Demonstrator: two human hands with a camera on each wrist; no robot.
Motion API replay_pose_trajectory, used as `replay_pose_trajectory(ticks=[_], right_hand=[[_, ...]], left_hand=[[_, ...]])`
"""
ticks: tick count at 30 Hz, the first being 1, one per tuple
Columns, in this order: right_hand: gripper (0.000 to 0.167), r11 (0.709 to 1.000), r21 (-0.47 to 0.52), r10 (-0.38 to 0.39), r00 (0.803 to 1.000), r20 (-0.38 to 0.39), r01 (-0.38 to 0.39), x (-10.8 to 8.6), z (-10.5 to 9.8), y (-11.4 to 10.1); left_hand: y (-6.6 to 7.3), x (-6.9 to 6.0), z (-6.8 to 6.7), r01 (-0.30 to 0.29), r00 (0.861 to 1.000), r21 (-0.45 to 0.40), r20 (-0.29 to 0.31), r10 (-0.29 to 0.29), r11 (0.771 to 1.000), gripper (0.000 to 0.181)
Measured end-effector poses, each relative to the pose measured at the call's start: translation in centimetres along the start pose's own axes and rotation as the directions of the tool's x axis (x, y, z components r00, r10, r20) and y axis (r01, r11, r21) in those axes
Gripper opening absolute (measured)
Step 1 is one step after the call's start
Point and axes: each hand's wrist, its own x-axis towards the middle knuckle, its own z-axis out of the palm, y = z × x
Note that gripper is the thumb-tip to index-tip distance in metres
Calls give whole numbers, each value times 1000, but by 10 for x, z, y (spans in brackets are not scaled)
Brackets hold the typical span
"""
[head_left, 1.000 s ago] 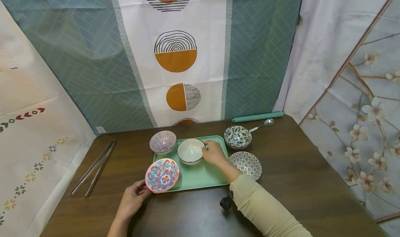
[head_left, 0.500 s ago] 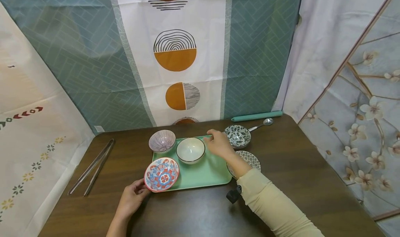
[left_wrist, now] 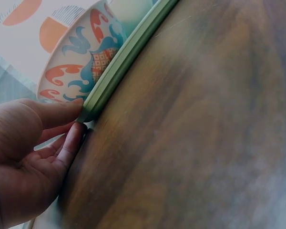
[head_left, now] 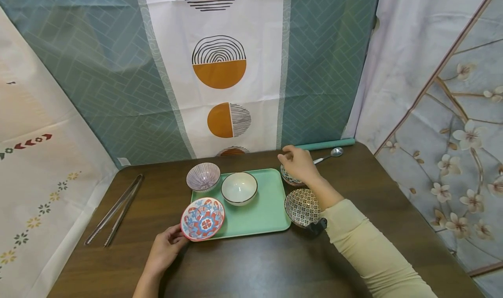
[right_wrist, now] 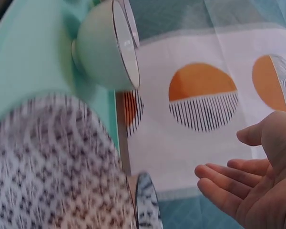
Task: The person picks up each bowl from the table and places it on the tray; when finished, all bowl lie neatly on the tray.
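Observation:
My left hand [head_left: 167,247] pinches the front left corner of a green tray [left_wrist: 105,93], thumb above the rim and fingers beneath it. Beside the thumb stands a red and blue patterned bowl [head_left: 203,219] on that corner of the tray. On the tray's middle is a white bowl with a dark rim [head_left: 239,188]. My right hand [head_left: 300,164] hovers over a leaf-patterned bowl [head_left: 289,179] and hides most of it. Its fingers [right_wrist: 224,183] are loosely spread with nothing between them in the right wrist view.
A purple-striped bowl [head_left: 203,177] sits at the tray's back left corner. Below my right wrist is a bowl with a small dotted pattern [head_left: 301,207]. Metal tongs [head_left: 115,208] lie at left. A spoon [head_left: 334,152] and a teal roll [head_left: 332,144] lie at back right.
My right hand has let go of the white bowl's rim and moved right and back, over the leaf-patterned bowl. The left hand has stayed at the tray corner.

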Motion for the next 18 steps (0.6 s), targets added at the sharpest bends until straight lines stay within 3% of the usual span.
replay_pose_trajectory(ticks=[10,18], right_hand=[[45,999,-32,-42,997,-72,39,7,-25,45],[44,999,-48,-13,989,-146,6,9,-24,94]], left_hand=[[0,0,0,13,1000,-12,2,-13,1000,42],[-1,0,0,-4,1000,-23,-3,4,1000,42]])
